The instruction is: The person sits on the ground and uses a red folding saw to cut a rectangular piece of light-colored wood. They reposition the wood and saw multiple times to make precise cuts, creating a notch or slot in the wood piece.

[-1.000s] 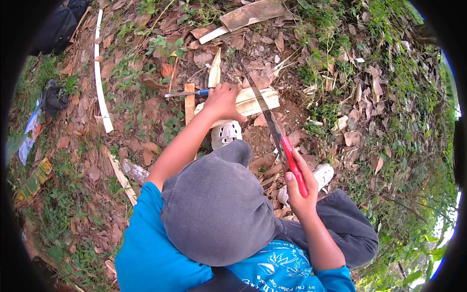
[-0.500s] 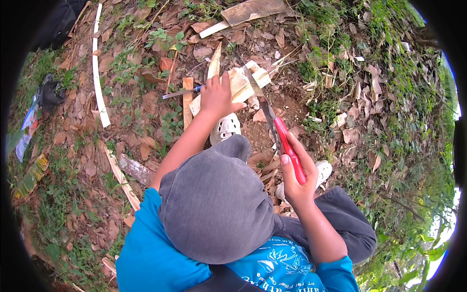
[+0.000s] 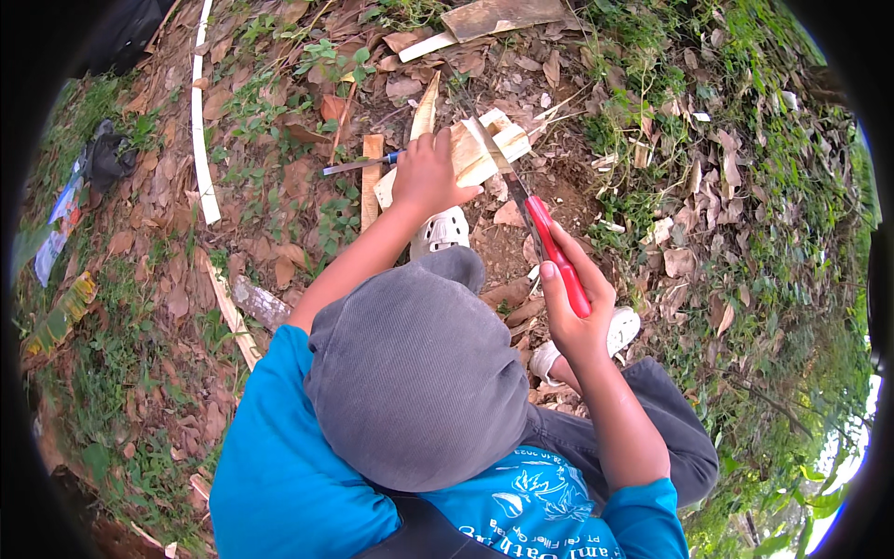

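Pale split wood (image 3: 470, 156) lies on the ground in front of my left foot. My left hand (image 3: 426, 177) presses on its left part, fingers bent over it and thumb stretched to the right. A handsaw (image 3: 557, 252) with a red handle is gripped in my right hand (image 3: 579, 312), its blade slanting across the right part of the wood. Whether the blade has cut in, I cannot tell. Beside my left fingers lies a thin-bladed tool with a blue handle (image 3: 390, 157), partly hidden by the hand. Its blade crosses a flat wooden strip (image 3: 372, 182).
My left knee (image 3: 419, 382) in grey trousers fills the middle. White clogs (image 3: 438, 231) are on my feet. A long pale strip (image 3: 199, 121) lies at left, and a brown board (image 3: 498, 17) at the far side. Dry leaves cover the ground, with green plants at right.
The handsaw and my right hand have moved forward, away from me, along the wood. My left hand stays in place on it. The whole view has shifted slightly.
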A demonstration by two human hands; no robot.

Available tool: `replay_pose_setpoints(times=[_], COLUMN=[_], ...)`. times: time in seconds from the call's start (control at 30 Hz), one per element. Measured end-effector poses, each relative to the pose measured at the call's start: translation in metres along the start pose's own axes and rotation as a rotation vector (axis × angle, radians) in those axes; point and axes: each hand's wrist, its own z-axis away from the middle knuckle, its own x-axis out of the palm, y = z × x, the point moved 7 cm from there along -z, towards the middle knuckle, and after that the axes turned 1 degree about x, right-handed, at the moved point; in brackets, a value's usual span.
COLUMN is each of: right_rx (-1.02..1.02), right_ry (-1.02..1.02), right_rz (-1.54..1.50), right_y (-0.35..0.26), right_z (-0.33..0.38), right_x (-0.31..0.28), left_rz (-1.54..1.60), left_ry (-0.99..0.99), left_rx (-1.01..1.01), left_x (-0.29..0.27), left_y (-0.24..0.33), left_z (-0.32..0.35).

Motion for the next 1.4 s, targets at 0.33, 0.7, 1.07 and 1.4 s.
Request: replay_pose_setpoints(times=[0.33,0.7,1.07,1.4], right_rx=[-0.008,-0.011,-0.013,0.008], right_ry=[-0.031,-0.094,-0.071,-0.144], right_rz=[-0.069,-0.016,0.017,0.121], right_y=[0.018,0.019,0.017,-0.010], right_z=[-0.002,-0.003,0.056,0.084], right_x=[-0.002,-0.004,-0.042,-0.071], left_rz=[-0.034,-0.084,-0.115,-0.103], left_ry=[0.022,-0.044,-0.024,0.015], left_rx=[-0.003,-0.049,-0.058,-0.023], left_x=[0.001,-0.003,0.001,0.002], left_y=[0.000,0.003,0.006,0.006], left_z=[-0.004,-0.007,-0.004,-0.002])
